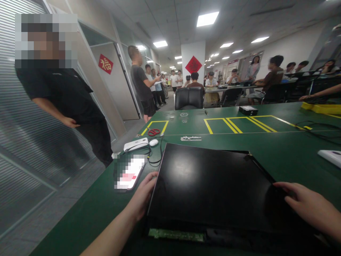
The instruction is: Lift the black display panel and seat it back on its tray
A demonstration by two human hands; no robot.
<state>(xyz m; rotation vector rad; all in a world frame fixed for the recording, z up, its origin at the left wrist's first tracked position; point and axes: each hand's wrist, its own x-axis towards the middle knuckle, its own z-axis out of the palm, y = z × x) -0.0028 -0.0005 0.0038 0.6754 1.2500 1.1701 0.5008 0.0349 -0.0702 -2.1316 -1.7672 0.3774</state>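
Observation:
A black display panel lies in front of me, glossy side up, above the green table. A green circuit board strip shows along its near edge. My left hand grips the panel's left edge, its fingers partly hidden behind it. At the right side, my right hand is closed on the edge, with thumb and fingers around the dark border. A black frame edge shows beyond the panel's right side. Whether the right fingers hold the panel itself or this frame is hard to separate.
To the left lie a lit phone, a white device with a black cable, a small white case and red-handled scissors. Farther back are a black box and a yellow tray. A person stands at the left.

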